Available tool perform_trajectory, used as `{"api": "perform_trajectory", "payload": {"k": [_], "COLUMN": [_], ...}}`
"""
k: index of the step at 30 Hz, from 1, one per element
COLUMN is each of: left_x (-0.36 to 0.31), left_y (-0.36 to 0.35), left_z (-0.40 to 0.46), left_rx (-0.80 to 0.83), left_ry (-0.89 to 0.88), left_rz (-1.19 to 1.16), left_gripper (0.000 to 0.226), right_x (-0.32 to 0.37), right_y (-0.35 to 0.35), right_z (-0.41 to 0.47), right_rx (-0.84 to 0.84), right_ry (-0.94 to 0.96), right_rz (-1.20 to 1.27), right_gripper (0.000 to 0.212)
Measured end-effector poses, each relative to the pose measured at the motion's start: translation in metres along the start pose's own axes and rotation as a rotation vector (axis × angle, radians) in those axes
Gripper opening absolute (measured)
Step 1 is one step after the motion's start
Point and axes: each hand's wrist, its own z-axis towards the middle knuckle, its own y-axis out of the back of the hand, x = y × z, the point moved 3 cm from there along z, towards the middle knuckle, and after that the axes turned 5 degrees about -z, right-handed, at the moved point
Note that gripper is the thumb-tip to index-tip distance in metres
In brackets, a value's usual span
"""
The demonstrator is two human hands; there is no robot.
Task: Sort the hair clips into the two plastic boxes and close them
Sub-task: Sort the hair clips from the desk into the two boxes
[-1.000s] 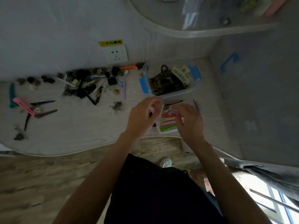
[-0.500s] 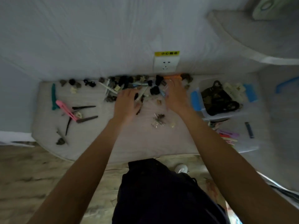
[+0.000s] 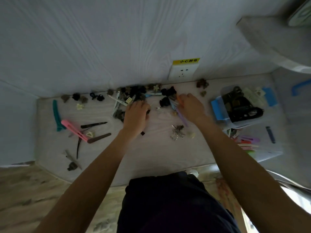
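Tabletop [image 3: 151, 148]: pale, wood-grain, smooth; small clips should slide on it, so I would pinch rather than scrape.
Far box [image 3: 242, 121]: clear hard plastic with blue latches, at 3 o'clock from my hands, holding dark and cream clips; lid off, not yet closed.
Near box [image 3: 269, 148]: clear and shallow, at 4 o'clock, with flat pink, green and purple clips inside; also open.
Long clips [image 3: 74, 130]: pink, teal and black, at 9 o'clock, well apart from the boxes; stiff, thin and light, I judge; best taken at mid-length.
Clip pile [image 3: 138, 93]: small dark claw clips and pale flat ones along the wall at 12 o'clock; light, toothed, likely to snag on one another.
Left hand [image 3: 135, 115]: palm down on the pile's near edge, fingers curled over dark clips; whether it truly grips one I cannot tell.
Right hand [image 3: 191, 106]: pinching slim flat clips, a purple clip [image 3: 182, 117] jutting out beneath; springy, slippery plastic.
Metal pins [image 3: 177, 132]: shiny little heap at 6 o'clock, fiddly.
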Motion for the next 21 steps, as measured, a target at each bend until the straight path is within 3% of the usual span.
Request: {"api": "perform_trajectory", "payload": {"k": [10, 13, 16, 21], "left_x": [-0.004, -0.006, -0.018, -0.037], "left_y": [0.001, 0.004, 0.013, 0.002], "left_z": [0.003, 0.003, 0.003, 0.003], "left_rx": [-0.016, -0.123, -0.226, -0.059], "left_ry": [0.100, 0.083, -0.059, -0.161], "left_rz": [-0.053, -0.142, -0.224, -0.209], "left_gripper": [0.021, 0.021, 0.023, 0.030], "right_x": [-0.008, -0.001, 0.010, 0.013], "right_y": [0.001, -0.003, -0.009, -0.008], "right_z": [-0.040, -0.045, -0.046, -0.044], "right_rx": [-0.180, -0.086, 0.006, -0.004], "right_ry": [-0.208, -0.153, -0.094, -0.111], "right_rz": [0.284, 0.331, 0.268, 0.147], "right_gripper": [0.014, 0.015, 0.021, 0.023]}}
